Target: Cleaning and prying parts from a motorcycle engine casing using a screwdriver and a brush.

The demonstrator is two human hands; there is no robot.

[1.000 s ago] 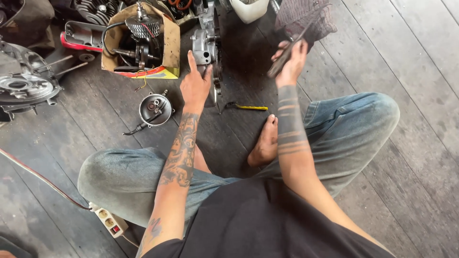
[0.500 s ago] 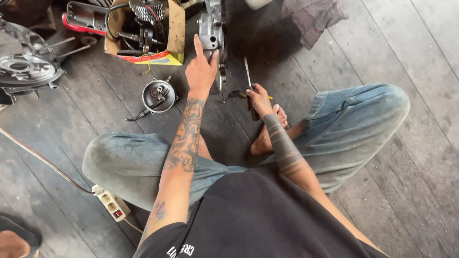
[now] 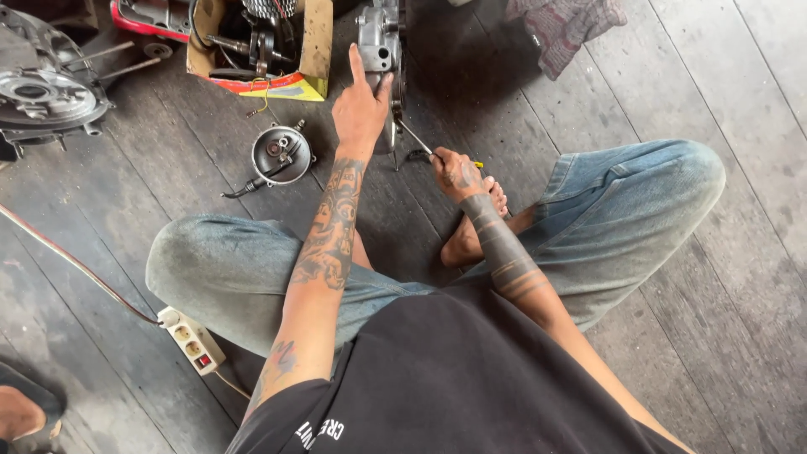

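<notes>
I sit cross-legged on a dark plank floor. My left hand [image 3: 361, 105] rests flat on a grey metal engine part [image 3: 380, 42] standing in front of me, index finger pointing up along it. My right hand [image 3: 458, 174] is closed around a screwdriver [image 3: 414, 139], its thin shaft angled up-left toward the lower edge of the engine part. A small yellow-handled tool [image 3: 477, 165] lies on the floor just behind that hand.
A round metal cover with a cable [image 3: 281, 155] lies left of my left hand. A cardboard box of engine parts [image 3: 315, 50] stands behind it, a large round casing [image 3: 42, 92] at far left. A cloth [image 3: 565, 29] lies top right; a power strip [image 3: 191, 340] by my left knee.
My right hand came back from the cloth at the far right holding the screwdriver, and now points its tip at the engine part. My left hand stayed on the part.
</notes>
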